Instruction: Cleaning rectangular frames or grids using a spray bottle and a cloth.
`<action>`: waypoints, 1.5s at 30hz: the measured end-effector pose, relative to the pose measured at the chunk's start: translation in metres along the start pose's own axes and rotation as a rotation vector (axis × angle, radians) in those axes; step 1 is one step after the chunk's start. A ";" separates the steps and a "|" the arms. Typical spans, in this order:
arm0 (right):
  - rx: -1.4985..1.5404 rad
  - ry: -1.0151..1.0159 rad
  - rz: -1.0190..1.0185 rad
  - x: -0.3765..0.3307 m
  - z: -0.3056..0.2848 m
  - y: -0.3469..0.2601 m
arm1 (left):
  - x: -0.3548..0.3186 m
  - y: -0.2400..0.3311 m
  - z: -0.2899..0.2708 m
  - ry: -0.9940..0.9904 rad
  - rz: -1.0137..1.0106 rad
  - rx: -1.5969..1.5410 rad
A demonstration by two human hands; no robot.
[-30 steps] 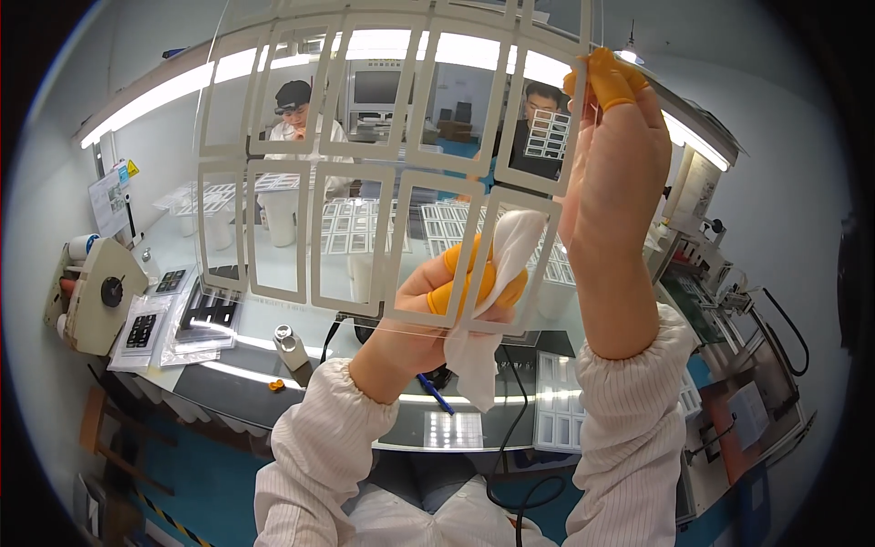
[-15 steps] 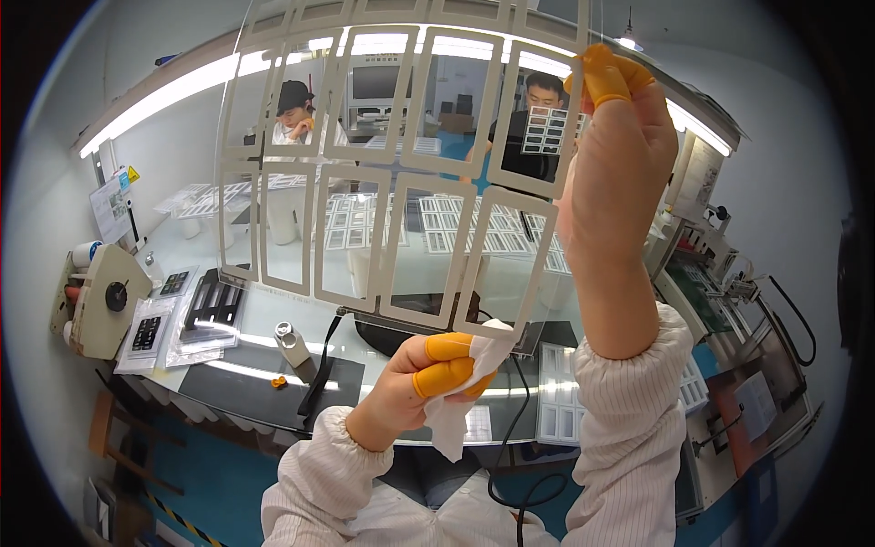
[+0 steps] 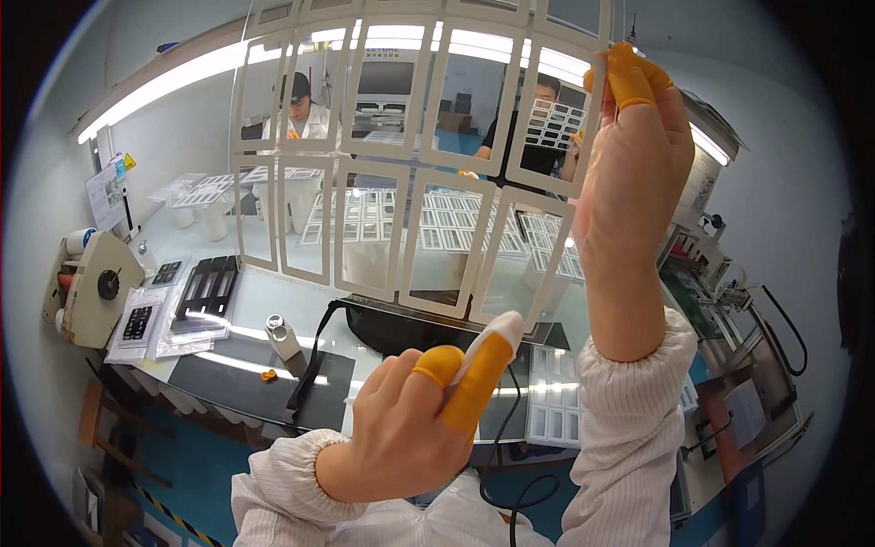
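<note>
My right hand (image 3: 638,164), in orange finger cots, is raised and pinches the right edge of a large clear sheet (image 3: 436,96) printed with rows of white rectangular frames. The sheet stands tilted up before me, its top beyond the view. Below its lower right corner is my left hand (image 3: 410,424), also in orange finger cots. A white wiping cloth (image 3: 507,328) is wrapped over its pointing forefinger, with the thumb pressing on it. The fingertip is close to the sheet's lower edge; I cannot tell whether they touch.
A glass-topped table holds a small bottle (image 3: 283,337), an orange finger cot (image 3: 268,375), a black strap (image 3: 319,356) and black trays (image 3: 208,287). Framed sheets (image 3: 365,214) lie farther back. Two people sit across. A tape dispenser (image 3: 96,290) stands left; a cable (image 3: 497,456) hangs near me.
My left hand has turned and extended its forefinger, with the cloth now wrapped over the tip instead of hanging down. The sheet and my right hand have shifted slightly right in view.
</note>
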State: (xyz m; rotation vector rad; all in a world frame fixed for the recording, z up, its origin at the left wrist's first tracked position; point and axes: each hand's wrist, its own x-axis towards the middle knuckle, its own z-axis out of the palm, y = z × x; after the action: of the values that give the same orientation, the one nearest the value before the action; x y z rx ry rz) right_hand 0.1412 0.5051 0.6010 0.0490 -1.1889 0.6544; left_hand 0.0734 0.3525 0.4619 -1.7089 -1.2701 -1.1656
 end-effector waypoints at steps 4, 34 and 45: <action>0.044 -0.117 -0.082 0.000 -0.001 -0.004 | 0.019 -0.002 0.005 -0.010 0.047 0.221; 0.030 -0.012 0.058 0.006 -0.009 -0.004 | 0.004 -0.005 0.010 0.046 0.052 0.126; 0.025 0.002 0.062 0.000 -0.011 -0.003 | 0.046 -0.010 0.004 0.035 0.104 0.206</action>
State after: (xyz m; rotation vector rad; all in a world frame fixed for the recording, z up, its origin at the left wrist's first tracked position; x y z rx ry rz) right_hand 0.1518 0.5068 0.5977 0.0320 -1.1844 0.7239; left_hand 0.0695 0.3741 0.5038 -1.5769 -1.2201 -0.9654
